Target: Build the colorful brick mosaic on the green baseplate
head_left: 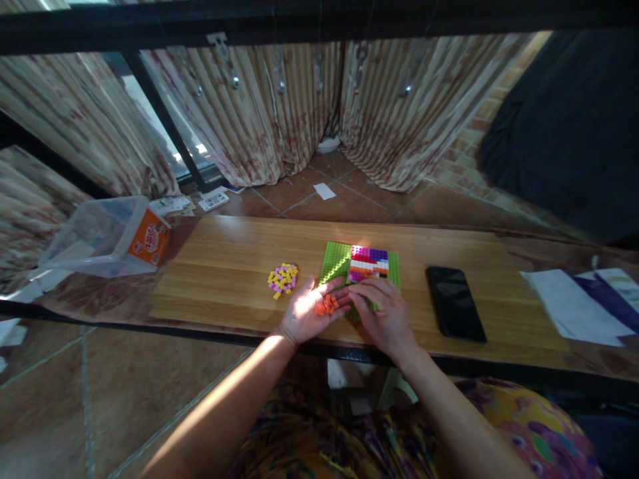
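Observation:
Palm up, my left hand (302, 314) holds several small orange toy bricks (326, 305), its fingers stretched toward the right. My right hand (384, 313) is closed in a pinch at the near side of the brick build; what its fingertips hold, if anything, is hidden. A green studded baseplate (335, 256) lies flat under the build, partly covered by both hands. The built block of toy bricks (369, 263) has purple, pink, red, white and orange rows. To the left of my left hand is a loose pile of yellow and pink bricks (283, 279).
A black phone (456, 303) lies on the wooden table (224, 259), right of my right hand. Beyond the table's left end stands a clear plastic box (107, 233) with an orange label. White papers (574, 309) lie at the right end. Curtains (279, 120) hang behind.

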`<state>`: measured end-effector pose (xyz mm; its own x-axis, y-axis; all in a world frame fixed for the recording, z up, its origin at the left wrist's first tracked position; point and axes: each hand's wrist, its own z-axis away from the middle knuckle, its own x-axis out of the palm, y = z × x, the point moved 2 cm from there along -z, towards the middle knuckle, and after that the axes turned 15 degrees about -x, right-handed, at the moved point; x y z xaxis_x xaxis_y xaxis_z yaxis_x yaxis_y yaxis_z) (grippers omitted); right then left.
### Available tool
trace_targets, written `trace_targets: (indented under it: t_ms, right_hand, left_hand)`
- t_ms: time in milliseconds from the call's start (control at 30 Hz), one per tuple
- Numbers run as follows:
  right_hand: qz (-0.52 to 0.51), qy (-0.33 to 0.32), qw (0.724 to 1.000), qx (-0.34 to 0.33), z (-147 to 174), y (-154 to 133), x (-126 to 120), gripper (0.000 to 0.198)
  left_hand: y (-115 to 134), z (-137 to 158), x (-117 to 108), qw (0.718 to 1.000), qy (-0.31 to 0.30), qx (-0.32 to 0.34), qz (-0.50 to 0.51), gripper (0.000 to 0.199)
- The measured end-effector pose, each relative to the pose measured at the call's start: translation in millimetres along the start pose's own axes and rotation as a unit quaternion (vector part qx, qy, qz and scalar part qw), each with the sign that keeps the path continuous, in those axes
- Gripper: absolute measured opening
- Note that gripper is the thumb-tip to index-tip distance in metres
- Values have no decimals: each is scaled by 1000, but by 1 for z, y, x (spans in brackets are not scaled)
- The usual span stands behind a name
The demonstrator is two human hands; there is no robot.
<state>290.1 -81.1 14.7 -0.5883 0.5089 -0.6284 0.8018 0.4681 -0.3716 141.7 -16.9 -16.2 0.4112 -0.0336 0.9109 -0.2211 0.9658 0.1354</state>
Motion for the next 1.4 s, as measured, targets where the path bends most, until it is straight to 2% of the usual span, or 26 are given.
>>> trace_targets:
  t_ms: [67, 167, 533, 667, 767, 867, 967, 1200, 1400]
  right_hand:
    - [-41, -53, 998, -10, 2, -11, 7, 13]
    - [-33, -87, 996, -3, 7, -17, 15, 13]
    - [33, -116, 993, -11, 10, -13, 28, 15]
    - [22, -96, 995, -6, 7, -11, 22, 17]
    - [24, -52, 998, 9, 3, -3, 7, 16]
    - [39, 9, 998, 45, 0, 13, -12, 16]
    - [61, 41, 993, 90, 1, 31, -23, 18]
    - [72, 60, 990, 102, 0, 47, -19, 17]
    - [21, 77, 989, 127, -6, 52, -16, 13]
  left_hand:
    - [0, 0, 1, 1000, -5, 1, 5, 67]
    - [0, 0, 2, 1000, -10, -3, 9, 67]
    - [2, -2, -6, 999, -34, -35, 19, 68]
    - [2, -2, -5, 999, -31, -26, 25, 69]
    - [1, -1, -3, 999, -28, -17, 23, 70]
    - [1, -1, -1, 999, -27, -17, 10, 69]
    - [1, -1, -1, 1000, -24, -12, 5, 69]
    - [1, -2, -2, 1000, -23, -17, 3, 67]
    - [0, -1, -1, 1000, -16, -12, -3, 65]
